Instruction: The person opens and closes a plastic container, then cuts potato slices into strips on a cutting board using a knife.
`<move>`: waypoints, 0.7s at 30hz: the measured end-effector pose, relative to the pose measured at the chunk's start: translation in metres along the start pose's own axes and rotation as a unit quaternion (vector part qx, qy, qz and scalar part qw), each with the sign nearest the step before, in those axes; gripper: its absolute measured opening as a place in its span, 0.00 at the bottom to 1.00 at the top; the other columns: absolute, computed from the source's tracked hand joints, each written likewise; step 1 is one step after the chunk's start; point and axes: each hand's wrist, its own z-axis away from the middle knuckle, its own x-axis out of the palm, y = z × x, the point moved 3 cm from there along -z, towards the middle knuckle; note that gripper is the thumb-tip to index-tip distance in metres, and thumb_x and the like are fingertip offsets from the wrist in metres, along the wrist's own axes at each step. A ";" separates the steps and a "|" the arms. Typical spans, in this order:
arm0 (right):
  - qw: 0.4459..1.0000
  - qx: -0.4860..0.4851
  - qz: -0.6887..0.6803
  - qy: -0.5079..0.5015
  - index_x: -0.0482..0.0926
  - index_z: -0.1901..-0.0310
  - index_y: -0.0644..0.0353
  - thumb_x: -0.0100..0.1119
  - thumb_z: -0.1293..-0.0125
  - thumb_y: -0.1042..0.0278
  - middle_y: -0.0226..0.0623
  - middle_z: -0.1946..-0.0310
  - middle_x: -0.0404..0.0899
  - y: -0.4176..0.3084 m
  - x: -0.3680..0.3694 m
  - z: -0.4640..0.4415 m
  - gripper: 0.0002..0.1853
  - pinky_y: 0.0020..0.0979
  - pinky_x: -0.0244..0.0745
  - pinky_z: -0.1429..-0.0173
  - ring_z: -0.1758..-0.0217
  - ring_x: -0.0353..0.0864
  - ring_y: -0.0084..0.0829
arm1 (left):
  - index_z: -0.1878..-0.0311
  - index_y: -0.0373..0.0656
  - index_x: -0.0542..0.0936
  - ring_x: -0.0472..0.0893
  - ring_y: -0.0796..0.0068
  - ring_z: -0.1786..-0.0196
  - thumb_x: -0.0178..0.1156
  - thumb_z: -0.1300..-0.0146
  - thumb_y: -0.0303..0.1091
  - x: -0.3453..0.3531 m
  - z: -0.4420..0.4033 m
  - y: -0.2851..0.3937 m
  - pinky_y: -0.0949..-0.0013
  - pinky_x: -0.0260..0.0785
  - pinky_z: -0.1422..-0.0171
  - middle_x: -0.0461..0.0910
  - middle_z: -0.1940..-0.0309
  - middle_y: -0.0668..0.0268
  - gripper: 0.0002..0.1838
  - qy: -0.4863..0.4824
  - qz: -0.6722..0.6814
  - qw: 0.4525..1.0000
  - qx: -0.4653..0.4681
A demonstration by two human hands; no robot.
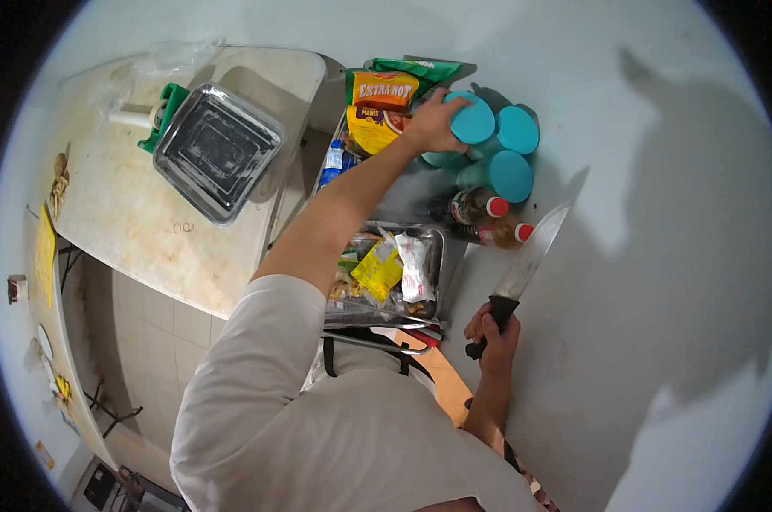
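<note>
My left hand (435,124) is closed around the edge of a teal-lidded container (472,119), its fingers on the lid. Two more containers with teal lids (517,130) (511,177) stand beside it. My right hand (494,338) is wrapped round the black handle of a large knife (533,253), whose blade points up and to the right. Between my hands are two bottles with red caps (497,206) (523,232). An orange "Extra Hot" packet (384,90) and a yellow packet (374,128) lie just left of my left hand.
A metal tray (438,256) holds several packets, including a yellow one (378,270) and a white one (415,266). On the pale table (113,196) at left, a rectangular metal tray (220,154) leans on a green object (166,117). A blue packet (338,162) lies near my left forearm.
</note>
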 end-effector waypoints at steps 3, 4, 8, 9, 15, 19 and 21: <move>0.998 -0.018 0.056 -0.021 0.74 0.58 0.63 0.58 0.27 0.66 0.28 0.80 0.69 0.001 0.005 -0.001 0.09 0.32 0.67 0.69 0.80 0.65 0.22 | 0.36 0.53 0.78 0.77 0.41 0.40 0.83 0.68 0.53 -0.021 0.003 -0.001 0.48 0.73 0.34 0.72 0.42 0.44 0.48 0.083 0.016 0.996 0.014; 0.999 -0.018 0.045 -0.023 0.74 0.58 0.63 0.58 0.27 0.66 0.28 0.80 0.69 0.002 0.007 0.001 0.09 0.32 0.67 0.69 0.79 0.65 0.22 | 0.37 0.53 0.78 0.77 0.41 0.40 0.83 0.68 0.54 -0.035 0.003 0.005 0.49 0.73 0.34 0.73 0.43 0.44 0.48 0.085 0.027 0.996 -0.004; 0.999 -0.034 0.007 -0.039 0.74 0.58 0.62 0.59 0.27 0.65 0.28 0.80 0.68 0.000 0.010 0.004 0.09 0.32 0.66 0.70 0.79 0.65 0.22 | 0.39 0.51 0.81 0.78 0.46 0.41 0.83 0.68 0.54 -0.085 0.001 0.025 0.52 0.73 0.34 0.77 0.45 0.47 0.47 0.122 0.029 0.992 -0.006; 0.998 -0.039 -0.004 -0.044 0.74 0.58 0.62 0.59 0.27 0.65 0.28 0.80 0.68 -0.001 0.012 0.005 0.09 0.32 0.66 0.70 0.79 0.65 0.22 | 0.39 0.50 0.81 0.78 0.46 0.41 0.83 0.68 0.55 -0.103 0.001 0.034 0.53 0.73 0.34 0.78 0.45 0.47 0.47 0.127 0.036 0.991 -0.001; 0.992 -0.101 -0.052 -0.046 0.74 0.61 0.61 0.59 0.26 0.63 0.26 0.80 0.65 -0.007 0.022 0.017 0.10 0.31 0.66 0.70 0.80 0.64 0.22 | 0.37 0.46 0.81 0.85 0.59 0.45 0.82 0.62 0.52 -0.195 0.017 0.097 0.62 0.77 0.36 0.86 0.49 0.56 0.44 0.097 0.142 0.985 0.010; 0.982 -0.155 -0.087 -0.059 0.73 0.64 0.60 0.60 0.26 0.64 0.27 0.81 0.66 -0.015 0.026 0.021 0.11 0.31 0.65 0.71 0.81 0.65 0.22 | 0.37 0.47 0.81 0.85 0.60 0.46 0.81 0.59 0.48 -0.247 0.038 0.157 0.60 0.78 0.40 0.85 0.51 0.59 0.42 0.074 0.233 0.969 0.018; 0.978 -0.169 -0.107 -0.063 0.72 0.66 0.61 0.60 0.27 0.65 0.30 0.81 0.69 -0.015 0.026 0.023 0.12 0.30 0.63 0.74 0.80 0.66 0.22 | 0.37 0.46 0.81 0.85 0.61 0.48 0.80 0.57 0.46 -0.261 0.049 0.178 0.59 0.79 0.42 0.85 0.51 0.60 0.40 0.070 0.265 0.962 0.022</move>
